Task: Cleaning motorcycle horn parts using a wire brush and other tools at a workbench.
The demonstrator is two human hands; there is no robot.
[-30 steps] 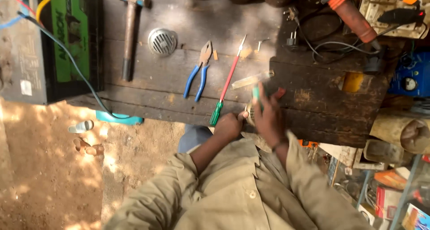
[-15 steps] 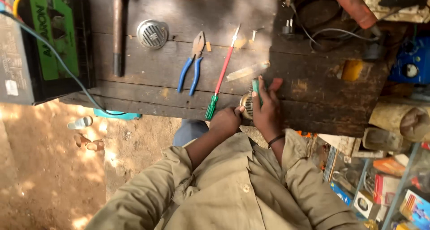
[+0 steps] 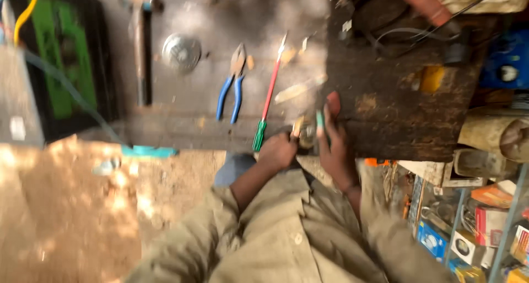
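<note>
While left hand (image 3: 278, 151) fists a small part (image 3: 304, 133) (blurred) | right hand (image 3: 333, 145) half-open, touching it

Outdoor workbench on bare earth

A worn wooden bench (image 3: 386, 123) stands over sunlit, dusty ground (image 3: 71, 217); harsh daylight falls across the grey planks, and a metal shelf (image 3: 468, 228) of coloured boxes stands close beside it.
</note>
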